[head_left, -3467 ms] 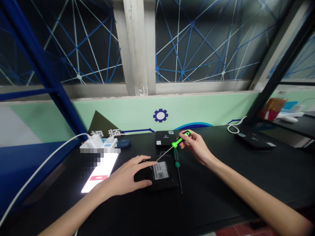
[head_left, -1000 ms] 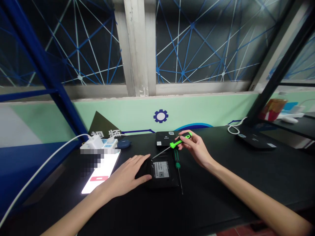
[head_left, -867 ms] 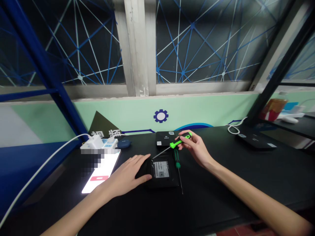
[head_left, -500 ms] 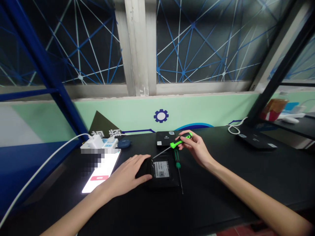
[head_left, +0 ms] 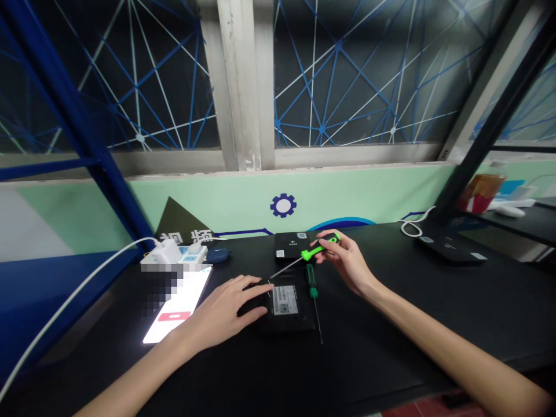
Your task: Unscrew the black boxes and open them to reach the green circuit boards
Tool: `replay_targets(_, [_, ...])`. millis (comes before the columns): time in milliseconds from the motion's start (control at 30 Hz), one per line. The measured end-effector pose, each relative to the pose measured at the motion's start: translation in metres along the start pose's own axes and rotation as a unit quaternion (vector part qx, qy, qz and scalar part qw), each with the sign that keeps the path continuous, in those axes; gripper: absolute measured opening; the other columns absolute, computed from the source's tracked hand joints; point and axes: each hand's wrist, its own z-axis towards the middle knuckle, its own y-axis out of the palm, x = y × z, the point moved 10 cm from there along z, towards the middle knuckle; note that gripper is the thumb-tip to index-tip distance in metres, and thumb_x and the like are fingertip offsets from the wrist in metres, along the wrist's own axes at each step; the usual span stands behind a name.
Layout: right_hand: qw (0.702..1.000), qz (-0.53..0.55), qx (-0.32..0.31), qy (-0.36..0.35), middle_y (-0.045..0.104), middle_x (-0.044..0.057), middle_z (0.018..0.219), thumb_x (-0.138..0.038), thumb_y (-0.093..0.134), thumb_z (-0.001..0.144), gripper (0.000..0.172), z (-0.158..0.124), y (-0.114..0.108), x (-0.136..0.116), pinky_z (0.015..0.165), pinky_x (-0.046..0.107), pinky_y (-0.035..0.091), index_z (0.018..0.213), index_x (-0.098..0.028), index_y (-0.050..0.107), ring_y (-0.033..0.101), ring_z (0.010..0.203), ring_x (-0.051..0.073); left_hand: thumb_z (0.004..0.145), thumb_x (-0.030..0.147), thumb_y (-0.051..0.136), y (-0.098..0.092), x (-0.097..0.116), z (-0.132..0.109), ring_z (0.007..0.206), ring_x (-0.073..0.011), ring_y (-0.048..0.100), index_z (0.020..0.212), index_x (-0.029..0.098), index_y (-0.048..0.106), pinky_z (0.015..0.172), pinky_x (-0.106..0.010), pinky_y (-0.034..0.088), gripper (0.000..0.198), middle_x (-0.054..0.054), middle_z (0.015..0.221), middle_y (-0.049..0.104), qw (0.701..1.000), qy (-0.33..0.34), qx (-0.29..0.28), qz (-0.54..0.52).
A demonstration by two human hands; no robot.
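A black box-shaped device (head_left: 305,315) with a white printed label (head_left: 285,300) lies on the dark table in front of me. My left hand (head_left: 234,304) rests at its left side, fingers spread, the index fingertip beside the label's upper left corner. In my right hand (head_left: 341,258) is a screwdriver (head_left: 311,253) with a bright green and black handle. Its shaft slants down to the left, and the tip is at the device's upper left corner. A second screwdriver (head_left: 311,284), dark green-handled, lies just right of the device, its shaft toward me.
Another black box (head_left: 286,246) sits behind, near the wall, and a similar one (head_left: 454,249) at the far right by a white cable (head_left: 412,227). On the left are a lit phone (head_left: 178,307), a power strip (head_left: 195,253) with a white plug, and a dark blue object (head_left: 218,255).
My left index finger has come down and reached further right, to the label's corner. The right hand and its screwdriver have hardly moved.
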Motion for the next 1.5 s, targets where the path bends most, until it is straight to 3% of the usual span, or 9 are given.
replay_targets(233, [1.0, 0.002, 0.001, 0.003, 0.072, 0.005, 0.087, -0.031, 0.077, 0.079, 0.023, 0.0, 0.0, 0.0, 0.063, 0.026, 0.056, 0.094, -0.018, 0.065, 0.066, 0.062, 0.013, 0.101, 0.046, 0.046, -0.004, 0.004, 0.0, 0.126, -0.0275, 0.053, 0.142, 0.042, 0.046, 0.097, -0.042, 0.05, 0.041, -0.002, 0.142, 0.052, 1.0, 0.007, 0.009, 0.006])
replay_targets(433, [1.0, 0.001, -0.003, 0.009, 0.072, 0.004, 0.087, -0.032, 0.077, 0.078, 0.024, 0.0, 0.002, 0.001, 0.063, 0.025, 0.055, 0.094, -0.019, 0.065, 0.066, 0.062, 0.013, 0.101, 0.047, 0.044, -0.002, 0.003, 0.0, 0.128, -0.0284, 0.052, 0.146, 0.044, 0.039, 0.098, -0.043, 0.049, 0.045, -0.002, 0.143, 0.051, 1.0, 0.002, 0.001, 0.012])
replay_targets(600, [1.0, 0.001, 0.001, 0.006, 0.072, 0.004, 0.086, -0.032, 0.077, 0.078, 0.024, 0.0, 0.0, 0.0, 0.062, 0.026, 0.055, 0.094, -0.019, 0.065, 0.065, 0.062, 0.013, 0.101, 0.048, 0.045, -0.003, 0.003, 0.0, 0.126, -0.0289, 0.053, 0.144, 0.042, 0.044, 0.097, -0.044, 0.05, 0.043, -0.003, 0.142, 0.052, 1.0, 0.0, 0.007, 0.013])
replay_targets(967, [1.0, 0.001, -0.001, 0.004, 0.072, 0.004, 0.086, -0.033, 0.078, 0.077, 0.025, 0.0, 0.001, -0.001, 0.062, 0.026, 0.055, 0.093, -0.019, 0.065, 0.065, 0.062, 0.013, 0.095, 0.042, 0.056, -0.019, 0.008, 0.001, 0.109, -0.0227, 0.063, 0.117, 0.029, 0.061, 0.092, -0.037, 0.052, 0.027, -0.002, 0.127, 0.063, 0.998, -0.003, 0.061, -0.021])
replay_targets(1500, [1.0, -0.012, -0.022, -0.005, 0.072, 0.006, 0.091, -0.035, 0.078, 0.078, 0.027, -0.002, 0.006, -0.001, 0.062, 0.028, 0.055, 0.095, -0.019, 0.065, 0.065, 0.064, 0.014, 0.097, 0.039, 0.053, -0.015, 0.01, 0.002, 0.116, -0.0227, 0.06, 0.126, 0.032, 0.058, 0.095, -0.038, 0.051, 0.03, -0.001, 0.131, 0.061, 0.999, 0.002, 0.047, -0.009])
